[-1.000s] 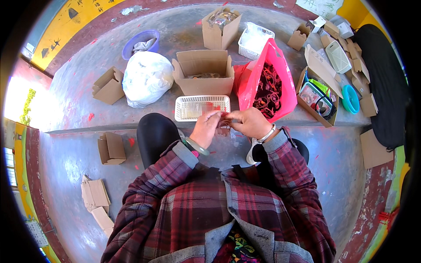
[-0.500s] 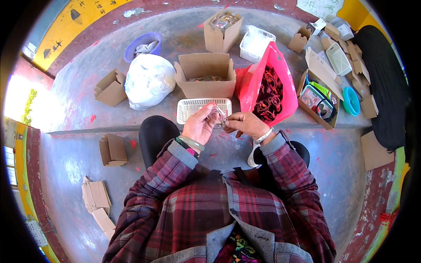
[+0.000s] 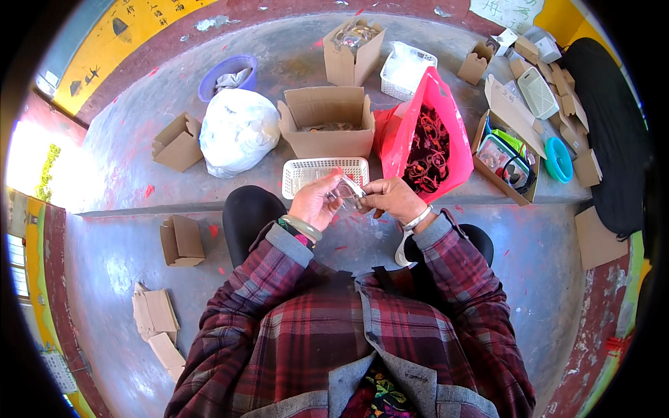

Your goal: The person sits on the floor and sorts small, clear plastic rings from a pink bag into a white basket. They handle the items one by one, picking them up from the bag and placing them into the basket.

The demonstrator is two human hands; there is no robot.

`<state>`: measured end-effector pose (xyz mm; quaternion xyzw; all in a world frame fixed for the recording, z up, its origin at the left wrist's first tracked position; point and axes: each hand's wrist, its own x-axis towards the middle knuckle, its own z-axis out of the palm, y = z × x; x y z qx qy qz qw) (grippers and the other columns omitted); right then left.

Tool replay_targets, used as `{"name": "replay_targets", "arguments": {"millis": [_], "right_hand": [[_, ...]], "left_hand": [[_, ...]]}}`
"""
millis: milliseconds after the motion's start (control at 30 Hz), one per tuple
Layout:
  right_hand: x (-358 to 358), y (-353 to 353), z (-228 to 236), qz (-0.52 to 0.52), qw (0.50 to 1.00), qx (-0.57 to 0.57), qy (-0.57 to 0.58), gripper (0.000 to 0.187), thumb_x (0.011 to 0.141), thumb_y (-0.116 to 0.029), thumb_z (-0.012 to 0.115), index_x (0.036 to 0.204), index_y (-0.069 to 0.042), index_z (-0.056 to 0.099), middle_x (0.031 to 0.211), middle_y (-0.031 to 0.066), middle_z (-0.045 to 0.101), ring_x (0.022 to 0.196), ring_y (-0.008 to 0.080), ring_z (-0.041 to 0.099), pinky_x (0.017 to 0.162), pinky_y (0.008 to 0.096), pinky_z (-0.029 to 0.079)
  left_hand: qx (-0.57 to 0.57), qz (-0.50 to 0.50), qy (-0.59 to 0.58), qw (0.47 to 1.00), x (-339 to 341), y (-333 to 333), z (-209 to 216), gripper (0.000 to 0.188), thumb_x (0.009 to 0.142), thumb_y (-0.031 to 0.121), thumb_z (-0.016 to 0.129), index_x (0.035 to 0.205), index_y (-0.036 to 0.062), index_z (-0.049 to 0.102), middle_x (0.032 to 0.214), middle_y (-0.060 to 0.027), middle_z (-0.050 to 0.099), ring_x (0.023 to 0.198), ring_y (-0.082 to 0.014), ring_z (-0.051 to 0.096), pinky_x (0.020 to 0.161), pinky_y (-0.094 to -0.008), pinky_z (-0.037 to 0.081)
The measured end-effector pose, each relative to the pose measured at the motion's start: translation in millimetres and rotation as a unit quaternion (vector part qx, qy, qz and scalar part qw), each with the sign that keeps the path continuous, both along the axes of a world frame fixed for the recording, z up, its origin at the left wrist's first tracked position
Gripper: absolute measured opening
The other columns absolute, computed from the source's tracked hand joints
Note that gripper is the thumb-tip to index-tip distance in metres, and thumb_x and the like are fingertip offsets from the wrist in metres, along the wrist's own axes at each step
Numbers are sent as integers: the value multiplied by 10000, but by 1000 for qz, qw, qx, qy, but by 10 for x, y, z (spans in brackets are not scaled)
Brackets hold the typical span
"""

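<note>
Between my two hands is a small clear plastic piece (image 3: 350,189), shaped like a little open case; its exact kind is hard to make out. My left hand (image 3: 315,203) grips its left side, fingers curled around it. The thumb and fingertips of my right hand (image 3: 394,200) pinch its right edge. Just beyond them sits a white perforated basket (image 3: 288,182), its contents partly hidden by my left hand. A cardboard box (image 3: 327,144) stands open behind the basket. Right of it, a pink plastic bag (image 3: 456,157) gapes open over a heap of dark, reddish stringy items (image 3: 428,150).
A stuffed white bag (image 3: 238,132), a purple basin (image 3: 209,82) and a small carton (image 3: 177,143) stand to the left. At the right are a box of odds and ends (image 3: 503,164) and a turquoise ring-shaped item (image 3: 558,160). A raised concrete ledge (image 3: 139,198) crosses in front of me.
The clear piece has turned in my fingers and shows more of its side. My left hand has tilted slightly; my right hand keeps its pinch.
</note>
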<state>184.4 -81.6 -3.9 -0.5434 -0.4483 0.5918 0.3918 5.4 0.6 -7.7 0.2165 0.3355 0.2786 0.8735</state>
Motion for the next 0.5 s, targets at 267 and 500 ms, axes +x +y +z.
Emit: {"name": "replay_targets", "arguments": {"millis": [267,500], "right_hand": [[12,34,-112,-29,998,46,-12,177,797,-104,625,889,47,635,747,56,633,682,94,575,652,229,464],[-44,-4,17,-48,995,78,-43,181,812,-168,615,848,4,657,689,21,624,602,69,539,522,204,420]], "left_hand": [[86,-47,65,993,49,-91,22,180,817,97,574,973,13,604,834,-27,616,640,-70,526,502,-167,409],[94,-67,72,991,64,-126,30,164,802,87,589,944,10,617,838,-22,609,625,-61,505,533,-175,414]]}}
